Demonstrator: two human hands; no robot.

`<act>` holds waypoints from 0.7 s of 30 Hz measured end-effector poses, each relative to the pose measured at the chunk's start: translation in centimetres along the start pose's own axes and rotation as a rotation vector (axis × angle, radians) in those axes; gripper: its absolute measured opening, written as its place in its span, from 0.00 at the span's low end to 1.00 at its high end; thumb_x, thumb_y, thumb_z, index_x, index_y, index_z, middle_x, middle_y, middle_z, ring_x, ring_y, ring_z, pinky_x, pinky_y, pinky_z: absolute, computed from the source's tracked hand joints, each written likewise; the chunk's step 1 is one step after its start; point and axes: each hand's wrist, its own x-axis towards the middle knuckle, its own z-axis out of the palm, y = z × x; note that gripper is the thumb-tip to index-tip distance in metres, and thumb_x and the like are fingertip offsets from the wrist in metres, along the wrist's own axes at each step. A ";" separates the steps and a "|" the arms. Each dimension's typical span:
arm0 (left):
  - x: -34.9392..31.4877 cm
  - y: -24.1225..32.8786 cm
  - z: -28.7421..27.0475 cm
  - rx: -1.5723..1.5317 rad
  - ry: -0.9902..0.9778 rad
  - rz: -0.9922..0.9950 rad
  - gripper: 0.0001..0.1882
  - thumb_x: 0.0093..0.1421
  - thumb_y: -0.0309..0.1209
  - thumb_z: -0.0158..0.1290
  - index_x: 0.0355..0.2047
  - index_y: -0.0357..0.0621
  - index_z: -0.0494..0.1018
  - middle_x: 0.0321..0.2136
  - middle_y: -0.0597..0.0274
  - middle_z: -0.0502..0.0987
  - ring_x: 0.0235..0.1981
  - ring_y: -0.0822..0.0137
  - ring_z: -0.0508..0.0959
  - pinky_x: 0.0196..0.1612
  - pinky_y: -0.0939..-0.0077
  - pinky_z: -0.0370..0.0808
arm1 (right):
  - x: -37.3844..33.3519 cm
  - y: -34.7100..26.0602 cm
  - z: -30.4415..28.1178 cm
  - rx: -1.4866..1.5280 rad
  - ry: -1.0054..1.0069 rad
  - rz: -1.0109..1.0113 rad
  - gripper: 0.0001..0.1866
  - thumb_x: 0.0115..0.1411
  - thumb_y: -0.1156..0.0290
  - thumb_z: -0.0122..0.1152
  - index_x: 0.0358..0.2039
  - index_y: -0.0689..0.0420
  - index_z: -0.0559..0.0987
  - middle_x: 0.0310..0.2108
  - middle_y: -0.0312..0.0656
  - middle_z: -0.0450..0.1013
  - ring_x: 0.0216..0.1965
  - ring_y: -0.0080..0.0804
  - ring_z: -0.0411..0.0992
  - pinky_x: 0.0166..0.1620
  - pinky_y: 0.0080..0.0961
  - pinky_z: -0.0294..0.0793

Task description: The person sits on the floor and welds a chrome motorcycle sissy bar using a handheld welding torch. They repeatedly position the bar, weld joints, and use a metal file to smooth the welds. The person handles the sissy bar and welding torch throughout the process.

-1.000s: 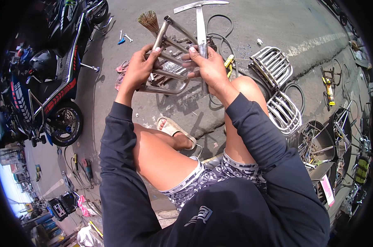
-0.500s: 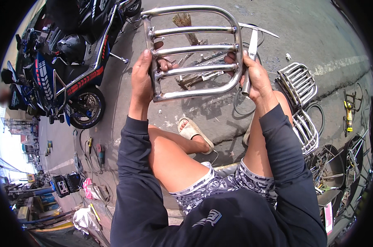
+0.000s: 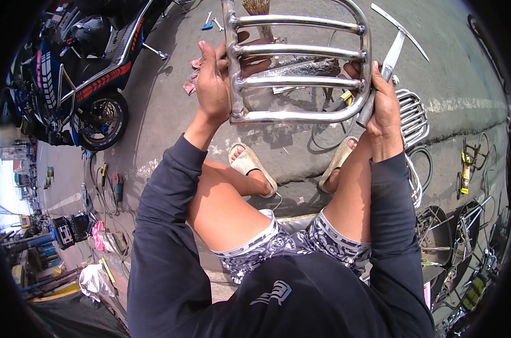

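Silvery tubular rack (image 3: 300, 50), crossbars nearly level; T-shaped metal hammer (image 3: 393, 58) tilted just beside rack's right side.

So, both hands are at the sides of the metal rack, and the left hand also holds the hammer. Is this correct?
Not fully: the head view shows that the right hand, not the left hand, also holds the hammer. Both hands are indeed at the sides of the metal rack.

Metal rack (image 3: 300, 82) cut by upper edge, bristle bundle (image 3: 256, 7) likewise, right hand (image 3: 385, 107) partly behind rack, motorcycle (image 3: 45, 79) at upper left cropped
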 end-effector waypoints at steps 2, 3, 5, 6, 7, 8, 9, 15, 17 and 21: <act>0.1 0.0 0.1 0.000 -0.020 0.004 0.47 0.73 0.65 0.20 0.67 0.31 0.60 0.61 0.32 0.71 0.59 0.40 0.76 0.64 0.49 0.75 | -0.1 -0.2 -0.2 0.003 -0.010 0.014 0.17 0.77 0.62 0.48 0.51 0.61 0.78 0.43 0.51 0.82 0.45 0.40 0.82 0.46 0.34 0.85; 0.1 -0.1 0.2 0.006 -0.031 0.000 0.48 0.72 0.66 0.20 0.67 0.32 0.60 0.59 0.32 0.72 0.58 0.39 0.77 0.61 0.46 0.77 | -0.2 -0.3 -0.3 0.009 -0.019 0.025 0.17 0.77 0.62 0.47 0.52 0.61 0.78 0.44 0.52 0.82 0.45 0.41 0.82 0.46 0.34 0.85; 0.2 -0.2 0.2 0.005 -0.043 -0.009 0.48 0.72 0.67 0.20 0.68 0.33 0.60 0.58 0.32 0.73 0.57 0.40 0.78 0.59 0.46 0.79 | -0.2 -0.5 -0.5 -0.011 -0.015 0.039 0.18 0.77 0.61 0.46 0.53 0.61 0.77 0.45 0.53 0.82 0.45 0.41 0.82 0.47 0.34 0.85; 0.3 -0.3 0.2 0.000 -0.061 -0.008 0.48 0.71 0.67 0.20 0.68 0.34 0.59 0.58 0.32 0.73 0.56 0.40 0.79 0.58 0.46 0.80 | -0.1 -0.6 -0.6 -0.003 -0.044 0.043 0.18 0.77 0.61 0.46 0.53 0.61 0.77 0.45 0.53 0.82 0.45 0.40 0.82 0.47 0.34 0.85; 0.3 -0.3 0.2 0.007 -0.064 0.000 0.48 0.72 0.67 0.21 0.67 0.34 0.60 0.56 0.32 0.74 0.54 0.42 0.80 0.56 0.48 0.81 | 0.0 -0.6 -0.6 -0.011 -0.051 0.039 0.18 0.77 0.61 0.46 0.53 0.62 0.77 0.45 0.53 0.82 0.45 0.40 0.82 0.47 0.33 0.85; 0.3 -0.3 0.3 0.014 -0.066 0.010 0.47 0.72 0.67 0.22 0.67 0.34 0.60 0.55 0.33 0.75 0.52 0.43 0.81 0.54 0.51 0.82 | 0.0 -0.7 -0.7 -0.043 -0.015 0.035 0.18 0.77 0.62 0.46 0.53 0.62 0.77 0.45 0.53 0.82 0.45 0.40 0.82 0.47 0.33 0.85; 0.2 -0.3 0.4 0.019 -0.086 0.025 0.46 0.72 0.67 0.23 0.66 0.35 0.61 0.53 0.33 0.76 0.51 0.45 0.83 0.52 0.53 0.83 | 0.0 -0.7 -0.8 -0.033 -0.047 0.028 0.18 0.77 0.61 0.46 0.53 0.62 0.77 0.44 0.53 0.82 0.44 0.40 0.82 0.47 0.33 0.85; 0.3 0.5 0.8 0.302 0.032 0.124 0.25 0.72 0.51 0.51 0.51 0.38 0.66 0.34 0.51 0.83 0.33 0.61 0.88 0.36 0.74 0.85 | 0.2 0.0 -1.0 -0.007 -0.067 -0.041 0.14 0.75 0.63 0.53 0.52 0.60 0.77 0.40 0.43 0.81 0.43 0.34 0.82 0.46 0.30 0.86; 0.4 1.2 0.5 0.295 0.019 0.163 0.20 0.72 0.47 0.53 0.48 0.40 0.68 0.32 0.51 0.83 0.31 0.64 0.87 0.30 0.77 0.84 | 0.4 -0.5 -0.5 -0.161 0.063 -0.057 0.19 0.71 0.62 0.62 0.54 0.62 0.74 0.39 0.41 0.78 0.43 0.31 0.80 0.46 0.27 0.84; 1.3 2.6 -0.5 0.452 0.052 0.188 0.20 0.72 0.44 0.55 0.45 0.36 0.69 0.27 0.60 0.81 0.27 0.67 0.86 0.28 0.78 0.82 | 0.2 -4.8 0.5 -0.429 0.165 -0.268 0.24 0.70 0.59 0.63 0.54 0.66 0.73 0.46 0.48 0.75 0.42 0.34 0.79 0.46 0.27 0.85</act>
